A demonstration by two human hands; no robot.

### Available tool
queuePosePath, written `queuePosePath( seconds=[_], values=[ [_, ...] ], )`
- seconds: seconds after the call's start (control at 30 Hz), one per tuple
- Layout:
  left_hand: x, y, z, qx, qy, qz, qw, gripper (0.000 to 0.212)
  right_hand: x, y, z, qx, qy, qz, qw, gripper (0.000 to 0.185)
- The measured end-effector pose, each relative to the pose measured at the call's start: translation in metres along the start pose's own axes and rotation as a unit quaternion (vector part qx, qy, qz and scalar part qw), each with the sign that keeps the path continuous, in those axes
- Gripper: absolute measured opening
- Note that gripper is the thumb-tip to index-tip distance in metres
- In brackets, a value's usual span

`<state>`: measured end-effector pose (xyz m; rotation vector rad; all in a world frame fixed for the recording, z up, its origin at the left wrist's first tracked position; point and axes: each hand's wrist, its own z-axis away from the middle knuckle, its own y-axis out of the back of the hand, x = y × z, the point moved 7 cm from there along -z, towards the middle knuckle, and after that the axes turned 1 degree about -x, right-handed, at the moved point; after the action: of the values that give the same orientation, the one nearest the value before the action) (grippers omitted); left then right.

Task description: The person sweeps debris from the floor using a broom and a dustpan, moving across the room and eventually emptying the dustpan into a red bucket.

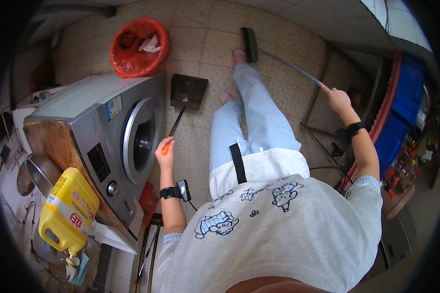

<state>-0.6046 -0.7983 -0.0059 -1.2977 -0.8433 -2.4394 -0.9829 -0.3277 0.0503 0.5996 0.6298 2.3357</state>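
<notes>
My left hand (pixel 165 149) is closed around the orange grip of a long-handled dustpan (pixel 189 89). The dark pan lies on the patterned tile floor (pixel 220 40), and a small pale scrap (pixel 185 99) sits in it near the handle. Out to the right, my right hand (pixel 337 99) grips the pale handle of a broom (pixel 252 44), the index finger stretched along the stick. The broom's dark head is beside my forward foot, its bristles pointing left. A gap of floor separates the broom head from the dustpan.
A bin with a red liner (pixel 141 47) holds crumpled tissue beyond the dustpan. A front-loading washing machine (pixel 95 110) stands at left, with a yellow jug (pixel 69 208) and a metal pan (pixel 44 174) near it. On the right are a metal-framed stand (pixel 317 84) and a blue container (pixel 399 113).
</notes>
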Motion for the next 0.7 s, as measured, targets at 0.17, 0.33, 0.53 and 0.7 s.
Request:
queuePosePath(
  seconds=[0.17,0.33,0.53,0.7],
  values=[
    [-0.003,-0.002,-0.007,-0.007,0.006,-0.005,1.000,0.011,0.033,0.018,0.039,0.003,-0.024,0.008,1.000,0.067],
    [0.004,-0.007,-0.012,-0.027,0.004,-0.029,0.999,0.011,0.066,0.041,0.086,0.049,-0.045,-0.035,0.997,0.056],
    [0.012,-0.006,-0.014,-0.023,-0.006,-0.025,0.999,0.014,0.096,0.025,0.118,0.033,-0.081,-0.045,0.995,0.053],
    [0.011,-0.008,-0.014,-0.041,0.004,-0.039,0.998,0.013,0.076,0.010,0.115,0.033,-0.084,-0.043,0.995,0.053]
  ],
)
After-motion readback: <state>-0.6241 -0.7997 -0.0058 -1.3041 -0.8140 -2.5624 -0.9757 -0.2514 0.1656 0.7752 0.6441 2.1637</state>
